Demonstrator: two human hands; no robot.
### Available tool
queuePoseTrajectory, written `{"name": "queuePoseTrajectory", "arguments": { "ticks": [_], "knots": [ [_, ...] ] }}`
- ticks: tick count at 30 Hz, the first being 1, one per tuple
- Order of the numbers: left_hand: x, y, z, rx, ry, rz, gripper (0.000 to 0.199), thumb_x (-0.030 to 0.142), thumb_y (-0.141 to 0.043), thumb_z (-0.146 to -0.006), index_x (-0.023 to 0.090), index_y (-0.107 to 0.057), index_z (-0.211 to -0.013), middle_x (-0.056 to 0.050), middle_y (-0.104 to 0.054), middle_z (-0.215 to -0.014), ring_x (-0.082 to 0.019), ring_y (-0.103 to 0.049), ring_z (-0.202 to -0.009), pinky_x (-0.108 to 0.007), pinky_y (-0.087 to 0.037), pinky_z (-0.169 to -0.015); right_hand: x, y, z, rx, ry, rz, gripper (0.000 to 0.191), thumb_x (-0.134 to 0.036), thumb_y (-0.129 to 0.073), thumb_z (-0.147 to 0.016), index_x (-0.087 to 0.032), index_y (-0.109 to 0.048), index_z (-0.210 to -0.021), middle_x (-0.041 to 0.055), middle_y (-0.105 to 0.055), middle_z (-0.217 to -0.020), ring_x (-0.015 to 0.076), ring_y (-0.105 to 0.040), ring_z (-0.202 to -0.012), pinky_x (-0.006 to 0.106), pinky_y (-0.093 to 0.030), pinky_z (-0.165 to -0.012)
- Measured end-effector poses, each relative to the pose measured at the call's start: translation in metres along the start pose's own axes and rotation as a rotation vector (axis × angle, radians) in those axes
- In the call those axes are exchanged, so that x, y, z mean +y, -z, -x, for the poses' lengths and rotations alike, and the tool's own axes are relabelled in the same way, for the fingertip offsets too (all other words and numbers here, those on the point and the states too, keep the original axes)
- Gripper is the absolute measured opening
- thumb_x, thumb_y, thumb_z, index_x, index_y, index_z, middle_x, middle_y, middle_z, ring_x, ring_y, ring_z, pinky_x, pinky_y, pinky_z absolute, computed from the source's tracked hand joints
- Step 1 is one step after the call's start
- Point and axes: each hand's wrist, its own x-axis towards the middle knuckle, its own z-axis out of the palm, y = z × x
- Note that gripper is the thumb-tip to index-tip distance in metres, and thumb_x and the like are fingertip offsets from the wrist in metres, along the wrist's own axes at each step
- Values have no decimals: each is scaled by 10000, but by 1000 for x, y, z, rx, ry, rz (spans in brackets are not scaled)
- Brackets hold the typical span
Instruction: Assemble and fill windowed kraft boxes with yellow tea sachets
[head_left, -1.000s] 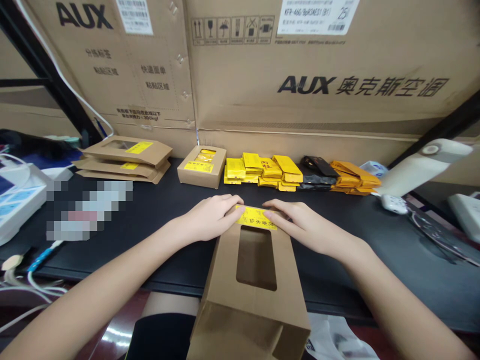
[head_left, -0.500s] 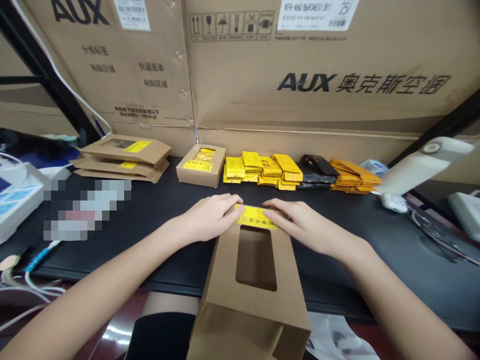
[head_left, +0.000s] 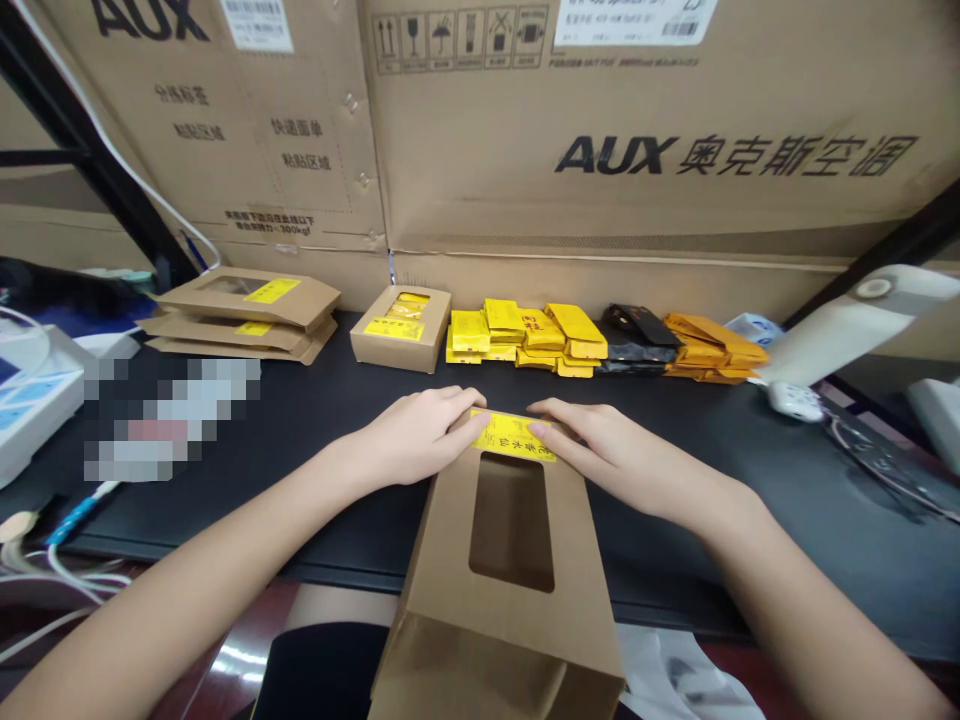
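Between my hands is a brown cardboard box [head_left: 442, 560] with a cut-out window [head_left: 512, 520] and a yellow label [head_left: 510, 435] at its far end. Its near end gapes open toward me, past the table edge. My left hand [head_left: 420, 435] grips the far left corner, thumb on top by the label. At the far right corner my right hand [head_left: 607, 450] does the same, its thumb resting on the label. The fingertips at the far end are partly hidden. Through the window only the box's dark inside shows.
Along the back stand flattened window boxes [head_left: 247, 310], a filled window box [head_left: 401, 330], yellow packets [head_left: 525, 335], black packets [head_left: 636, 340] and orange packets [head_left: 712, 350]. A white bottle [head_left: 855, 320] leans at right near glasses [head_left: 885, 460]. Large AUX cartons [head_left: 637, 220] form the back wall.
My hands keep the same hold on the box. Its near end has tipped very slightly toward me, and the view has shifted a little.
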Motion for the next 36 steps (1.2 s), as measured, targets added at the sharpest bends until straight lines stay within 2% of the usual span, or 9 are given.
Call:
{"name": "queuePoseTrajectory", "arguments": {
  "ticks": [8,14,26,36],
  "knots": [
    [2,1,1,-11,-3,-24,441,451,-285,-976,202,-562,-1213,-92,-637,-1221,-260,-612,-1087,-415,-463,-959,-1,1,2,-30,-22,29,490,-513,-342,-976,-212,-583,-1278,113,-683,-1199,293,-645,-1074,391,-489,-893],
    [3,1,0,-16,-2,-22,418,403,-283,-978,203,-563,-1214,-87,-640,-1212,-258,-615,-1088,-417,-465,-958,3,0,1,-26,-4,9,529,-515,-345,-976,-189,-547,-1340,129,-636,-1289,295,-603,-1155,415,-464,-957],
    [-1,0,-1,17,-61,21,385,388,-300,-982,201,-573,-1179,-82,-648,-1186,-240,-615,-1072,-401,-467,-949,3,1,-4,-3,45,-29,471,-468,-379,-978,-166,-578,-1278,132,-684,-1178,272,-636,-1060,380,-479,-876],
    [-1,0,-1,16,-52,12,388,395,-299,-982,205,-575,-1178,-81,-647,-1191,-244,-616,-1074,-409,-466,-948,5,0,-5,-1,46,-49,496,-478,-389,-973,-140,-570,-1288,136,-689,-1152,267,-637,-1032,365,-473,-843]
  ]
}}
